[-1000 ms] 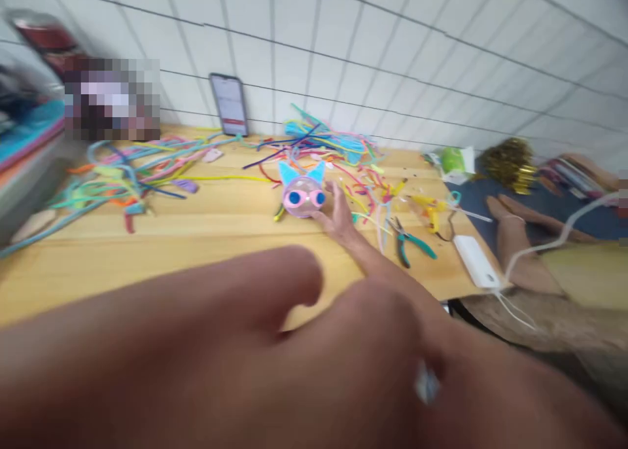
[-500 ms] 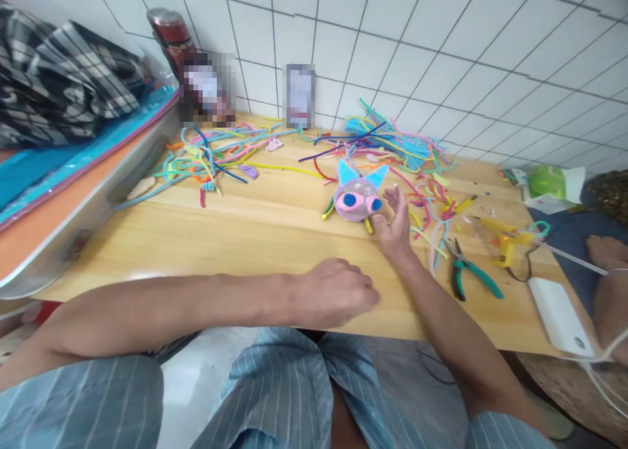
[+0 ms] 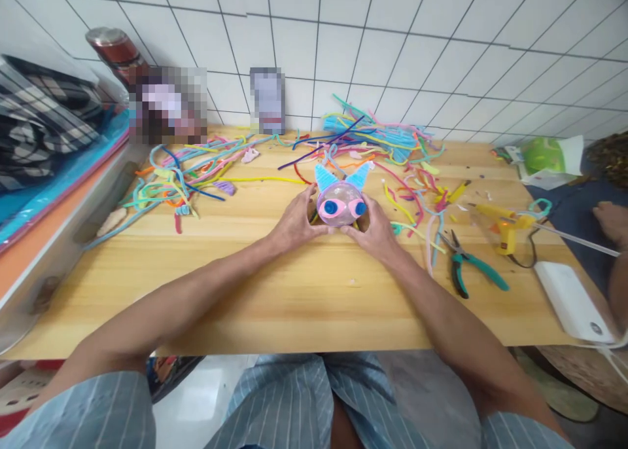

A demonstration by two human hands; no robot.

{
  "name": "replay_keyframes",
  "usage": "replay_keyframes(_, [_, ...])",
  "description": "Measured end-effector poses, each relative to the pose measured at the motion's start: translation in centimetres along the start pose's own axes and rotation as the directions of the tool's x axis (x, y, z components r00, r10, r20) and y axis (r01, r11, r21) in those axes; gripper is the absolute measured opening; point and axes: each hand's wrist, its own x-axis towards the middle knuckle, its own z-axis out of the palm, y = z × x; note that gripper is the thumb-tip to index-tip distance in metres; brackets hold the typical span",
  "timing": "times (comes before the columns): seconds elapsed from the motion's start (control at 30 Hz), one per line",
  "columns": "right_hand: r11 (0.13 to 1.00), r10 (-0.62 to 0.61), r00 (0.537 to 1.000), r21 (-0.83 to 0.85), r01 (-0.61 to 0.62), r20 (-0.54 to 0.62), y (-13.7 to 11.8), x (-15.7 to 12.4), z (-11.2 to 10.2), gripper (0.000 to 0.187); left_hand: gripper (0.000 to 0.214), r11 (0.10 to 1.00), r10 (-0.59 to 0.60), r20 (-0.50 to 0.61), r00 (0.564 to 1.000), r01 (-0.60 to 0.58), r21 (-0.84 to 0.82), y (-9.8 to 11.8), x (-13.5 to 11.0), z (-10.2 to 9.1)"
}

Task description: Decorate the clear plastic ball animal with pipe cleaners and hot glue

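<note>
A craft figure (image 3: 346,194) of a big-eyed animal stands near the middle of the wooden table. It has a round see-through face with a purple rim, pink eye pieces with blue centres, and two pointed light-blue ears. From its left side my left hand (image 3: 296,221) grips it, thumb at the lower front edge. My right hand (image 3: 377,232) holds the opposite side, with its thumb also at the lower front. The figure's lower part is mostly hidden behind the thumbs. Loose pipe cleaners (image 3: 392,144) lie behind it.
To the right are green-handled pliers (image 3: 485,271), a yellow hot glue gun (image 3: 508,234) and a white power bank (image 3: 569,298). More pipe cleaners (image 3: 161,190) lie at the left. A phone (image 3: 269,102) leans on the tiled wall. Another person's hand (image 3: 613,220) shows at the right edge.
My left hand has moved from the table's front up to the figure and taken its left side. My right hand has closed in on the right side. The view has shifted slightly.
</note>
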Motion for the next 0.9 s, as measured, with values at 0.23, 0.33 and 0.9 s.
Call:
replay_keyframes(0.23, [0.999,-0.011,1.0,-0.036,0.011,0.001,-0.1,0.0,0.0,0.093,0.073,0.992,0.047,-0.03,0.998,-0.043,0.115,-0.1,0.5,1.3])
replay_keyframes(0.33, [0.999,-0.008,1.0,-0.039,0.008,0.005,-0.1,-0.1,0.0,0.093,0.074,0.987,0.025,-0.025,0.999,-0.021,0.16,0.0,0.4,1.4])
replay_keyframes(0.9, [0.999,-0.009,1.0,-0.037,0.01,0.02,-0.5,0.0,0.3,0.095,0.076,0.998,0.063,-0.035,0.997,-0.063,-0.004,0.1,0.2,0.9])
